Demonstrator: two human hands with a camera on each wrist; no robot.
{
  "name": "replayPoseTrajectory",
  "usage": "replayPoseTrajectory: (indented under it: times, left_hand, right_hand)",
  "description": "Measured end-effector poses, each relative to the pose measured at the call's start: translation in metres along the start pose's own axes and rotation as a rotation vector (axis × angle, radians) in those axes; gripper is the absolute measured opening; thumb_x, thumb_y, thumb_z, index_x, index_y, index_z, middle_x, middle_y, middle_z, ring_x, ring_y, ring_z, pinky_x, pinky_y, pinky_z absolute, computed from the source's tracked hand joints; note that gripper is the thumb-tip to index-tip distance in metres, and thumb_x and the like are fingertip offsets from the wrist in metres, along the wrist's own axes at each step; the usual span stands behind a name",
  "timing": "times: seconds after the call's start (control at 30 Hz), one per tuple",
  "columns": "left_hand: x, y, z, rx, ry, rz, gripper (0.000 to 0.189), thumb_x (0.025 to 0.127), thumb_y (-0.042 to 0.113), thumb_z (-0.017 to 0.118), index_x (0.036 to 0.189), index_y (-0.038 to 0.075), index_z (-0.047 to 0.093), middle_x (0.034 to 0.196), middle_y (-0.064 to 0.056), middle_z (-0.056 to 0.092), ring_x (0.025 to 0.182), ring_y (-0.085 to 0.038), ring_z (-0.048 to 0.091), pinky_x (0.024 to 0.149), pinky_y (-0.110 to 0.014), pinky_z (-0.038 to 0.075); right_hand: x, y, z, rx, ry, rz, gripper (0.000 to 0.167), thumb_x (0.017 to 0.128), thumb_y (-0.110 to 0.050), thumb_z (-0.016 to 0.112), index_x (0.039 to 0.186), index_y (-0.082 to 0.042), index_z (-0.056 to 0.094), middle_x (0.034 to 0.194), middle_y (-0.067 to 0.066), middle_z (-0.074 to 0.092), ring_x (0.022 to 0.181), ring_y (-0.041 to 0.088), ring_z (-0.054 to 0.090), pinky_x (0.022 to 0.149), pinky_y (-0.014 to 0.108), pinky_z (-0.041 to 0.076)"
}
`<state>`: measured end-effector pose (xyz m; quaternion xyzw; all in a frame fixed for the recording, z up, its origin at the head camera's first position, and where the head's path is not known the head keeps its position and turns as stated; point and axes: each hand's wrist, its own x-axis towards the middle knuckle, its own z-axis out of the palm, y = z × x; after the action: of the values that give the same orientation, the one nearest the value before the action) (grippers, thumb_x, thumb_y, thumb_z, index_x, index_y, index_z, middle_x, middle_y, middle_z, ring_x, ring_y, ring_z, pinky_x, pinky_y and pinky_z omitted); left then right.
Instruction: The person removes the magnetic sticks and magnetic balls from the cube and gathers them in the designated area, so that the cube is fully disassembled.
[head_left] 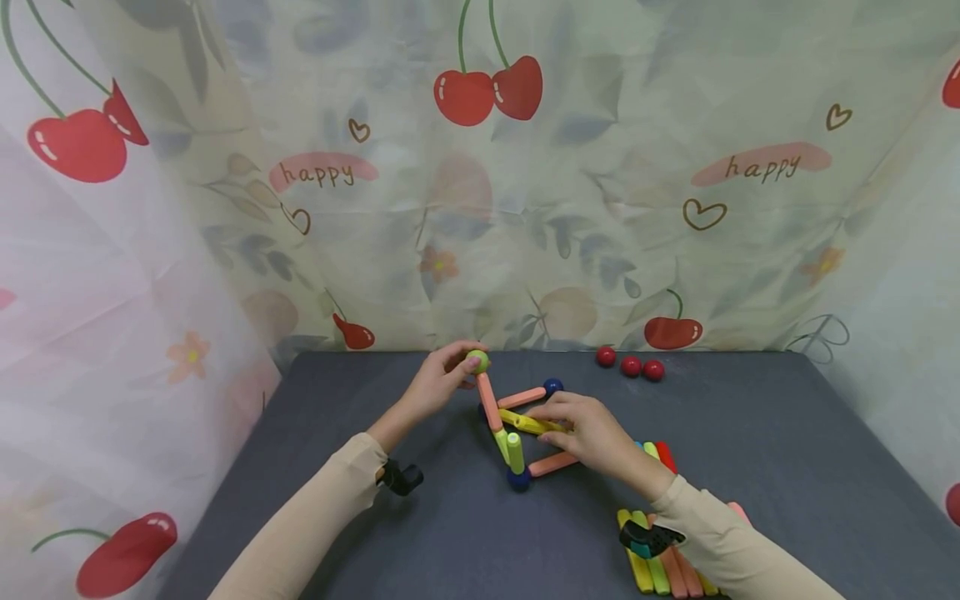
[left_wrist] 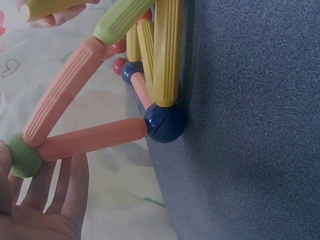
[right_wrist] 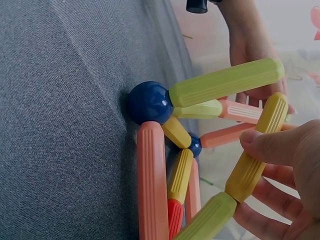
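A frame of ribbed sticks and balls stands on the table. My left hand (head_left: 437, 385) holds its raised green ball (head_left: 478, 360) between thumb and fingers. Two pink sticks (left_wrist: 93, 137) run from that ball, one down to a blue ball (left_wrist: 166, 123), the other meeting a light green stick (left_wrist: 122, 22). With thumb and fingers my right hand (head_left: 592, 429) pinches a yellow stick (right_wrist: 256, 150), whose lower end joins another green stick (right_wrist: 210, 217). From the front blue ball (right_wrist: 149, 102) a green stick (right_wrist: 227, 82) rises, its upper end bare.
Three red balls (head_left: 631, 367) lie at the table's back edge. Rows of loose yellow, green and pink sticks (head_left: 641, 567) lie at the front right, partly under my right forearm. A printed curtain (head_left: 420, 208) hangs behind the dark table (head_left: 435, 533).
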<state>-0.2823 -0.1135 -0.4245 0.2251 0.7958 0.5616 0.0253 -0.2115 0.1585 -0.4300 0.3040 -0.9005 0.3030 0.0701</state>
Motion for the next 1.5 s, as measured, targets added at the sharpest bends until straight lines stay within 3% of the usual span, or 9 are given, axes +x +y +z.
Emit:
replayPoseTrajectory:
  times: [0.3,0.5,0.63,0.73,1.0,1.3,1.5]
  left_hand:
    - [0.0,0.0,0.0,-0.012,-0.003,-0.002,0.035,0.103,0.031,0.051,0.134,0.016,0.059,0.125,-0.019,0.066,0.107,-0.024,0.067,0.089,-0.054,0.055]
    - [0.0,0.0,-0.001,0.002,-0.002,-0.007,0.034,0.103,0.03,0.051,0.134,0.016,0.059,0.124,-0.016,0.067,0.107,-0.024,0.067,0.089,-0.052,0.056]
    - [-0.001,0.0,-0.001,0.01,-0.001,-0.007,0.034,0.103,0.031,0.051,0.133,0.017,0.059,0.124,-0.015,0.067,0.107,-0.022,0.067,0.086,-0.043,0.059]
    - [-0.001,0.001,-0.001,0.016,0.0,-0.006,0.035,0.103,0.032,0.051,0.133,0.017,0.059,0.124,-0.015,0.067,0.105,-0.021,0.067,0.083,-0.035,0.059]
    - [-0.001,0.002,-0.001,0.017,0.004,-0.005,0.035,0.103,0.032,0.051,0.134,0.017,0.059,0.123,-0.014,0.067,0.105,-0.022,0.067,0.084,-0.039,0.059]
    - [-0.001,0.0,-0.001,0.023,0.003,-0.016,0.035,0.103,0.033,0.05,0.134,0.018,0.059,0.124,-0.014,0.068,0.108,-0.024,0.067,0.083,-0.033,0.059]
    - [-0.001,0.001,-0.001,0.001,0.006,-0.009,0.034,0.103,0.031,0.051,0.133,0.017,0.059,0.124,-0.014,0.067,0.108,-0.026,0.067,0.089,-0.052,0.056]
  right_hand:
    - [0.002,0.0,0.003,-0.036,0.077,-0.037,0.039,0.082,-0.014,0.081,0.119,-0.024,0.073,0.103,-0.005,0.067,0.082,0.009,0.058,0.065,0.019,0.047]
    - [0.004,-0.001,0.0,-0.004,0.093,-0.016,0.036,0.082,-0.012,0.08,0.117,-0.023,0.074,0.102,-0.006,0.067,0.085,0.011,0.06,0.07,0.029,0.055]
    - [0.004,-0.003,-0.005,0.033,0.098,0.003,0.037,0.083,-0.012,0.079,0.118,-0.022,0.073,0.097,-0.007,0.067,0.086,0.008,0.061,0.076,0.038,0.059]
    - [0.003,-0.004,-0.01,0.062,0.097,0.028,0.039,0.084,-0.012,0.079,0.122,-0.019,0.071,0.096,-0.006,0.068,0.085,0.008,0.062,0.076,0.036,0.06]
    - [-0.005,-0.008,-0.023,0.153,0.072,0.168,0.041,0.088,-0.018,0.076,0.126,-0.017,0.064,0.111,0.0,0.07,0.092,0.013,0.066,0.076,0.026,0.056]
    - [-0.028,-0.007,-0.036,0.334,-0.009,0.302,0.057,0.089,-0.015,0.075,0.14,-0.025,0.052,0.108,0.006,0.063,0.086,0.016,0.065,0.07,0.026,0.055]
    - [-0.054,0.004,-0.035,0.542,-0.095,0.477,0.062,0.086,-0.022,0.077,0.141,-0.013,0.05,0.108,0.014,0.061,0.079,0.02,0.067,0.07,0.033,0.056]
